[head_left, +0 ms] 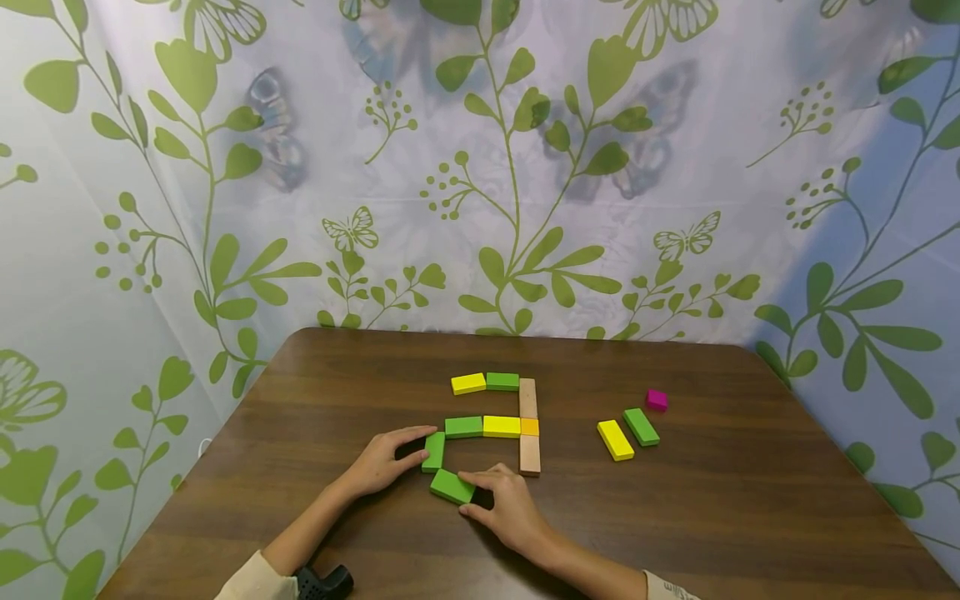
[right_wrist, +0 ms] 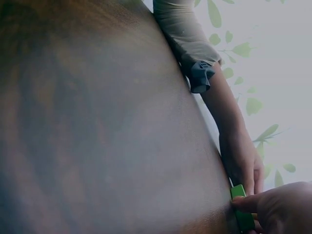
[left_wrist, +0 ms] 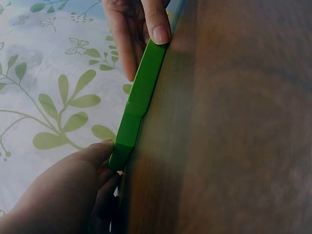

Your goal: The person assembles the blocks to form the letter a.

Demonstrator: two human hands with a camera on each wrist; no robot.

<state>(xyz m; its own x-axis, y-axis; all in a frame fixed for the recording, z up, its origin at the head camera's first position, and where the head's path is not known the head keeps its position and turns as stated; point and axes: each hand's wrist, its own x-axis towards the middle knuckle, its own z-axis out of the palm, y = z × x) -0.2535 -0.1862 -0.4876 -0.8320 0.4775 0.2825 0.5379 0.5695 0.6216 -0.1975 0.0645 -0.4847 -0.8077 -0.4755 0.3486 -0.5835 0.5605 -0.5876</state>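
- Left hand [head_left: 377,462], left of centre in the lower frame, has its fingers outstretched rather than curled; index finger and thumb touch a green rectangular block, the side block [head_left: 433,452], whose long axis runs up the frame.
- Just below that piece lies a second green rectangular block, the lower block [head_left: 450,487], its long axis sloping down to the right. The key relation seems to be this corner: its upper-left end sits against, or all but against, the side block's lower end; contact is hard to tell.
- Above, a green rectangular block [head_left: 463,427] and a yellow rectangular block [head_left: 502,427] form a row. Room remains between this row and the lower block.
- Right hand [head_left: 510,510], lower centre, pinches the lower block's right end between thumb and fingers, so it is the nearer hand; the block lies to its left.
- Right of centre, a bare wooden block [head_left: 530,457] stretches down the frame, its lower end just above the right hand and limiting room upward.
- Below and rightward, brown wood-grain tabletop [head_left: 720,508] offers wider room, well apart from the held piece's edges.
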